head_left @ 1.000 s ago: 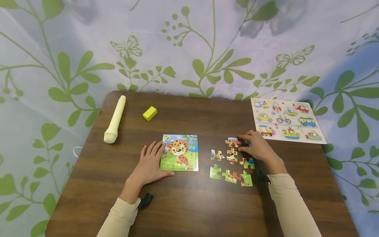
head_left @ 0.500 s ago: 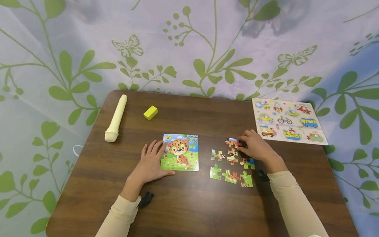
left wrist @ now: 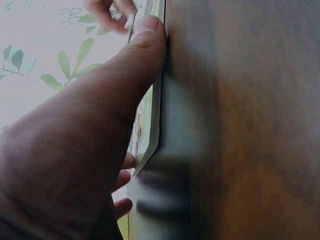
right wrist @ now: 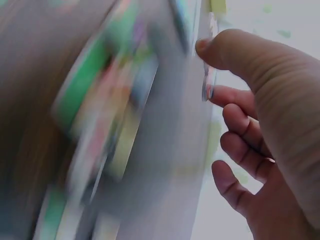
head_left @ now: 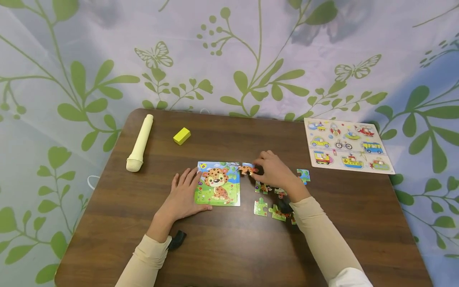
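Observation:
A square leopard puzzle board [head_left: 224,193] lies flat on the table. Along its left and near edges rests my left hand [head_left: 181,199], fingers spread and thumb at the near edge [left wrist: 150,22]. My right hand [head_left: 274,171] pinches a spotted jigsaw piece [head_left: 246,170] between thumb and forefinger, just right of the board's upper corner. The same piece [right wrist: 208,82] shows edge-on in the right wrist view. Below the right hand lie several loose jigsaw pieces [head_left: 260,207], some partly hidden by the hand and wrist. A blue-green piece [head_left: 304,174] sits apart to the right.
A wooden peg puzzle with vehicles [head_left: 340,157] lies at the back right of the table [head_left: 222,251]. Toward the back left are a yellow block [head_left: 181,136] and a cream microphone-shaped object [head_left: 140,145]. A patterned cloth [head_left: 222,59] hangs behind the table.
My right hand has gripped the spotted jigsaw piece from the top of the loose group and carried it left to beside the board. My left hand has stayed in place.

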`<state>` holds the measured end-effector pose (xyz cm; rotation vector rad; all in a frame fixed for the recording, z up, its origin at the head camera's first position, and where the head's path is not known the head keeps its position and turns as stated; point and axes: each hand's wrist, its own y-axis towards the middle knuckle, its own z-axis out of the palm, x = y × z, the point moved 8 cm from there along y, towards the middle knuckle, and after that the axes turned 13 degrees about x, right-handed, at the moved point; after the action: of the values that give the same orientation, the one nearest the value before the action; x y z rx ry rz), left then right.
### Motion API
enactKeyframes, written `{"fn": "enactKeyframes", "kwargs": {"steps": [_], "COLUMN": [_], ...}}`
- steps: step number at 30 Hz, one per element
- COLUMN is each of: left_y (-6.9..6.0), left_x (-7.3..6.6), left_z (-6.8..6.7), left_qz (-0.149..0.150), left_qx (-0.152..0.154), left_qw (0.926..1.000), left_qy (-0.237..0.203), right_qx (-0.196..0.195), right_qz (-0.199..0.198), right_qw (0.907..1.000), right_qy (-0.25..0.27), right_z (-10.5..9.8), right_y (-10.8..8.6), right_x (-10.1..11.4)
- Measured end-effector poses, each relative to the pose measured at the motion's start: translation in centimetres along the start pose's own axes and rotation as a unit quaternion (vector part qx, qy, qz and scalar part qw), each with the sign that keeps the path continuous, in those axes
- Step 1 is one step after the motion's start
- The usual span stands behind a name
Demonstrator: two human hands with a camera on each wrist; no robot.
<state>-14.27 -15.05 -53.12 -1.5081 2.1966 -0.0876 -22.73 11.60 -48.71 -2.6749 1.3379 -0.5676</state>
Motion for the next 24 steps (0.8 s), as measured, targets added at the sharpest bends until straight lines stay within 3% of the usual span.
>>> {"fn": "enactKeyframes", "kwargs": {"steps": [4, 9, 19, 24], "left_y": [0.0, -0.1, 0.0, 0.5], "left_x": [-0.2, -0.4, -1.1, -2.1], "left_z": [-0.1, -0.3, -0.4, -0.3], "left_qz": [0.009, 0.016, 0.018, 0.043], "left_qx": [-0.001, -0.008, 0.004, 0.001], "left_qw": [1.0000, 0.9998, 0.9996, 0.9986], "left_qy": [0.000, 0.006, 0.022, 0.032], "right_qx": [0.020, 0.039, 0.058, 0.065], "right_qz": [-0.025, -0.031, -0.011, 0.004], "right_qw": [0.9993, 0.9984, 0.9971, 0.9960], "right_qy": [-0.018, -0.025, -0.047, -0.061], "right_z": [0.3, 1.1, 1.8, 2.0], "right_y": [3.2, 5.8, 7.1, 7.4], "right_x": [3.8, 6.6, 8.2, 8.2]}}
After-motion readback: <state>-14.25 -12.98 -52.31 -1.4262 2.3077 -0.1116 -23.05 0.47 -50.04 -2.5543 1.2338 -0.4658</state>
